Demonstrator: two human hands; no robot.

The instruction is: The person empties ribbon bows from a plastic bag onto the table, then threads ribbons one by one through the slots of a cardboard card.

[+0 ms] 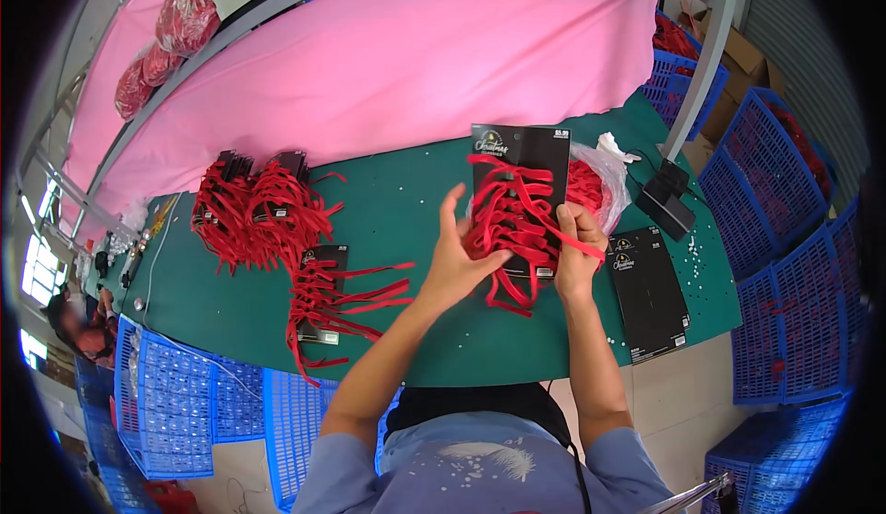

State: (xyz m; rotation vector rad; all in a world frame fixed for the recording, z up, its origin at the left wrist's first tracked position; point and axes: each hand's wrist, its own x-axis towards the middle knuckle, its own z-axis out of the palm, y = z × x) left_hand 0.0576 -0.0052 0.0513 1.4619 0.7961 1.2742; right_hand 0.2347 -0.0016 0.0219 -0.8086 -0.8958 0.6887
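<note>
A black card (544,151) with red ribbon bows (517,228) across it is held upright above the green table. My right hand (579,246) grips the card's right edge, with a red ribbon strand by its fingers. On the other side, my left hand (457,260) has its thumb against the bows and its fingers spread apart. Left of it lies another black card with red bows (323,297), its ribbon ends trailing right. Flat black cards (649,292) lie stacked to the right. Behind the held card is a plastic bag of red ribbon (600,182).
Piles of carded red bows (263,209) sit at the table's left. A black device (666,200) and white bits are at the right. Blue crates (761,182) flank the table (415,352). Metal shelf posts stand behind. Another person (88,329) is at the far left.
</note>
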